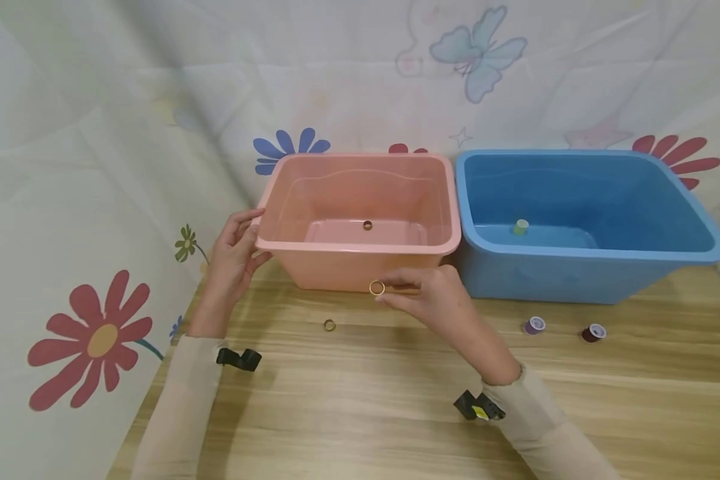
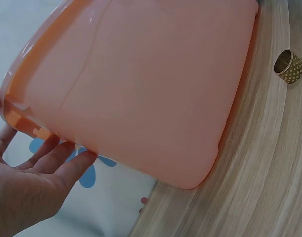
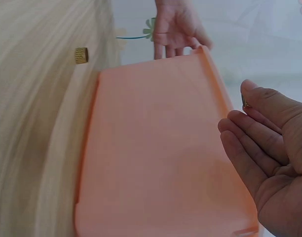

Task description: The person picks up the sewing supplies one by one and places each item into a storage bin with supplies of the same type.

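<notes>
My right hand [image 1: 435, 300] pinches a gold thimble ring [image 1: 377, 288] between thumb and fingertips, just in front of the pink bin [image 1: 360, 270]. In the right wrist view only a sliver of that ring shows at the fingertips. At the bin's left end, my left hand [image 1: 233, 257] holds the rim, its fingers against the outer wall. A second thimble ring [image 1: 329, 325], gold with a dimpled band [image 2: 291, 69], stands on the table before the bin. Inside the pink bin, on its floor, lies another ring [image 1: 368, 226].
A blue bin [image 1: 540, 277] stands right beside the pink one, with a small pale green spool [image 1: 521, 227] inside. Two thread spools, one lilac [image 1: 535, 325] and one dark [image 1: 593, 333], sit on the wooden table [image 1: 360, 413] in front of it. Behind hangs a flowered curtain [image 1: 360, 87].
</notes>
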`<state>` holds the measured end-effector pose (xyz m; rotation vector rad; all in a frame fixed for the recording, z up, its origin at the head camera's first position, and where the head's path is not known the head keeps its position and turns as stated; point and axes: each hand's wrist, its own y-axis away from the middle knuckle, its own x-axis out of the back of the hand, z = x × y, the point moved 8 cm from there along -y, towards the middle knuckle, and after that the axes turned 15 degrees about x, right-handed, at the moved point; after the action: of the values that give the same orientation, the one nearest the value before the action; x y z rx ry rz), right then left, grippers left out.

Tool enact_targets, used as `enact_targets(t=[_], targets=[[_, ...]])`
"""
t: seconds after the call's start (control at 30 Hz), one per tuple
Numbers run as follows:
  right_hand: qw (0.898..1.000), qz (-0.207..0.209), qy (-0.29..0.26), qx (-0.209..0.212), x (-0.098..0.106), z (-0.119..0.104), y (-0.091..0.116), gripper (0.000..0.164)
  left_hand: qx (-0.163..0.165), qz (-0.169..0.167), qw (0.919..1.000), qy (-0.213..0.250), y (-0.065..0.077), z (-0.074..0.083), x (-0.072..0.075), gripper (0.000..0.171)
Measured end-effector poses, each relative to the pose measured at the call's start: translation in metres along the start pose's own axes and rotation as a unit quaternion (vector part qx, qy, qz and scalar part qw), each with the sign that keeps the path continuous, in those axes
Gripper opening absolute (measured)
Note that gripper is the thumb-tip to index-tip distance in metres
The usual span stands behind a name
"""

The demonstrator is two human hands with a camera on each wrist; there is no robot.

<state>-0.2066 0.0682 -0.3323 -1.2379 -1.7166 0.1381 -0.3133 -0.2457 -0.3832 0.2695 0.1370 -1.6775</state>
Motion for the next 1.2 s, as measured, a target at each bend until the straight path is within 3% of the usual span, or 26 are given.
enact_targets(t=[0.73,1.2], targets=[[0.998,0.017,-0.044,0.028,0.014,-0.006,-0.014,0.026,0.002,0.006,1.0,-0.004,0.002,0.001,0.0,0.039],[0.999,0.017,-0.048,0.008,0.026,-0.004,-0.03,0.025,0.007,0.013,0.9998,-0.013,0.005,0.002,0.0,0.038]])
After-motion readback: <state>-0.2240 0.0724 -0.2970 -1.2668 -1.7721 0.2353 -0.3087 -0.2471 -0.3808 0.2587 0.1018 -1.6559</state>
